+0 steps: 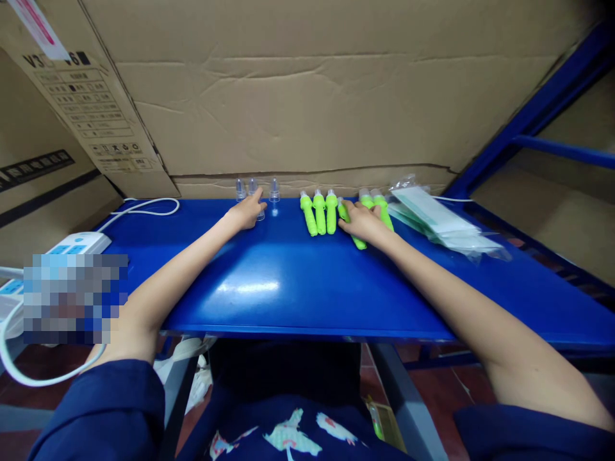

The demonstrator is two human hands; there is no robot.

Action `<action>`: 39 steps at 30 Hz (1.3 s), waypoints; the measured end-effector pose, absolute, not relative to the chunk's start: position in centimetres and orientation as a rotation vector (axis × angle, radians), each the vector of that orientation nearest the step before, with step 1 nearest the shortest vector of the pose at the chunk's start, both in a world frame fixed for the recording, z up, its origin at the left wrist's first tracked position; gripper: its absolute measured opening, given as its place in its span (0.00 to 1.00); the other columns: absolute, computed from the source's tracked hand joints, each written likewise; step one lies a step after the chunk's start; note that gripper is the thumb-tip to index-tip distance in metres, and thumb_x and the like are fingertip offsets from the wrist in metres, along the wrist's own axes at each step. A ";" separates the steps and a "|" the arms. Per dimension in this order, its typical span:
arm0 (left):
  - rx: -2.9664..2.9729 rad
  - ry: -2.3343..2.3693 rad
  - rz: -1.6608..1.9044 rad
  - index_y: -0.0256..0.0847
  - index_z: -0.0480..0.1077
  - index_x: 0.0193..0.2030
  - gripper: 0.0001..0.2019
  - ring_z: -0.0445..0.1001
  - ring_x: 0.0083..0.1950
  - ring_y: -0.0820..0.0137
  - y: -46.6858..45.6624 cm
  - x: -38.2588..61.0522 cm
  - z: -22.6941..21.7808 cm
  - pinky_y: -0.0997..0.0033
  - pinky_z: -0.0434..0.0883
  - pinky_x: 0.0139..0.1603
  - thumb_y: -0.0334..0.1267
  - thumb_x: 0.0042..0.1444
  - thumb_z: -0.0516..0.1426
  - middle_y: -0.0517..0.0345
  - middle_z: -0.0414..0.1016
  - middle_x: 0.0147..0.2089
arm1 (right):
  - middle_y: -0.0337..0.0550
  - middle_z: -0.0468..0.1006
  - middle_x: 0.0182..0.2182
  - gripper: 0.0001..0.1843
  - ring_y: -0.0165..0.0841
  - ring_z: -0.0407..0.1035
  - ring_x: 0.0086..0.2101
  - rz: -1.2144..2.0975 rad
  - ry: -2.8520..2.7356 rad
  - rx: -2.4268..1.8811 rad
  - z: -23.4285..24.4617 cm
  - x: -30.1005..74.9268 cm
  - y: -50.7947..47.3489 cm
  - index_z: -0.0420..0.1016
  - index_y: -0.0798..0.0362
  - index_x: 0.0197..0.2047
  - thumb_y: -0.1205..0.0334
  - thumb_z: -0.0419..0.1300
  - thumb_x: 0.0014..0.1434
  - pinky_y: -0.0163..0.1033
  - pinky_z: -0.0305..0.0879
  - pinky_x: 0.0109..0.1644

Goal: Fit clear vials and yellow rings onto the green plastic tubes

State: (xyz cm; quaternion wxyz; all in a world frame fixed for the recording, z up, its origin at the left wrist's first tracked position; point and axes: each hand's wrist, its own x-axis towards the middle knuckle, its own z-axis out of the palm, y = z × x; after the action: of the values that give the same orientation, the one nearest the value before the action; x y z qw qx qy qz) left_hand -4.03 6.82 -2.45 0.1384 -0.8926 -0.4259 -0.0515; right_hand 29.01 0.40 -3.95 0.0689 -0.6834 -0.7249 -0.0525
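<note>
Both my arms reach across a blue metal table toward its far edge. My left hand is closed around a small clear cap, next to three other clear caps standing in a row by the cardboard. My right hand lies over a bright green pen-shaped tube, its fingers curled on it. Three green tubes lie side by side to its left, and two more green tubes show just behind the hand.
A stack of clear plastic bags lies at the right rear. A white power strip with its cable sits at the left edge. Cardboard walls close off the back and left. A blue rack frame rises at the right.
</note>
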 end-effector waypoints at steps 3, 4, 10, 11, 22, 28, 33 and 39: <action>-2.585 -1.321 -0.066 0.38 0.73 0.58 0.24 0.75 0.52 0.63 6.6 -4.8 -2.3 0.65 0.71 0.55 0.24 0.56 0.49 0.40 0.63 0.64 | 0.68 0.72 0.56 0.35 0.59 0.69 0.55 -0.160 -2.161 -2.062 -4.0 28.8 0.2 0.57 0.63 0.72 0.57 0.48 0.65 0.60 0.56 0.59; -2.587 -1.348 -0.077 0.39 0.72 0.59 0.25 0.75 0.52 0.64 6.4 -5.1 -2.2 0.66 0.71 0.55 0.25 0.57 0.48 0.41 0.62 0.65 | 0.68 0.73 0.56 0.35 0.59 0.69 0.55 -0.159 -2.156 -2.055 -4.1 28.8 0.2 0.57 0.63 0.72 0.57 0.49 0.65 0.61 0.56 0.59; -2.424 -1.545 -0.167 0.46 0.64 0.67 0.22 0.78 0.52 0.56 4.5 -7.5 -2.1 0.62 0.71 0.47 0.39 0.67 0.48 0.41 0.61 0.68 | 0.68 0.74 0.56 0.37 0.56 0.70 0.55 -0.115 -2.106 -1.927 -4.8 29.9 1.0 0.60 0.65 0.71 0.58 0.54 0.62 0.56 0.63 0.59; -2.390 -1.547 -0.166 0.46 0.64 0.67 0.22 0.77 0.52 0.53 4.2 -7.9 -2.2 0.60 0.71 0.48 0.43 0.68 0.48 0.40 0.64 0.66 | 0.68 0.74 0.56 0.37 0.55 0.71 0.54 -0.110 -2.093 -1.902 -4.9 30.1 1.1 0.60 0.66 0.71 0.58 0.54 0.61 0.54 0.64 0.59; -2.293 -1.449 -0.359 0.32 0.72 0.54 0.27 0.76 0.56 0.49 4.2 -7.7 -2.5 0.56 0.66 0.54 0.56 0.68 0.49 0.34 0.78 0.53 | 0.62 0.68 0.63 0.35 0.55 0.66 0.59 -0.178 -2.104 -1.612 -2.9 28.5 -0.8 0.53 0.57 0.73 0.56 0.50 0.65 0.58 0.64 0.58; -2.372 -1.341 -0.412 0.29 0.59 0.68 0.32 0.78 0.53 0.52 3.1 -6.0 -2.2 0.59 0.65 0.54 0.55 0.69 0.50 0.33 0.79 0.51 | 0.60 0.71 0.62 0.31 0.51 0.67 0.58 -0.311 -2.390 -1.357 -2.6 26.9 -1.7 0.58 0.58 0.71 0.63 0.48 0.66 0.54 0.63 0.58; -2.430 -1.121 -0.373 0.35 0.66 0.64 0.27 0.77 0.53 0.53 2.0 -4.4 -1.8 0.59 0.64 0.52 0.54 0.69 0.50 0.38 0.80 0.50 | 0.55 0.67 0.67 0.34 0.49 0.66 0.58 -0.494 -2.572 -1.189 -3.1 25.6 -2.1 0.62 0.55 0.70 0.77 0.45 0.62 0.52 0.64 0.56; -2.452 -0.964 -0.355 0.45 0.66 0.67 0.25 0.76 0.54 0.55 1.1 -3.5 -1.9 0.59 0.63 0.50 0.53 0.69 0.51 0.44 0.79 0.53 | 0.54 0.65 0.68 0.40 0.48 0.65 0.61 -0.508 -2.618 -1.042 -3.6 24.8 -2.5 0.61 0.51 0.71 0.81 0.46 0.58 0.55 0.65 0.59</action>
State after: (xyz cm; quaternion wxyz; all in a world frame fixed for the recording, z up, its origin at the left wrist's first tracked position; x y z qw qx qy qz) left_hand -3.53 1.14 -1.91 0.2391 -0.8956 -0.3521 -0.1297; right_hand 24.83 -2.54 -3.60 0.1388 -0.3603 -0.9055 -0.1759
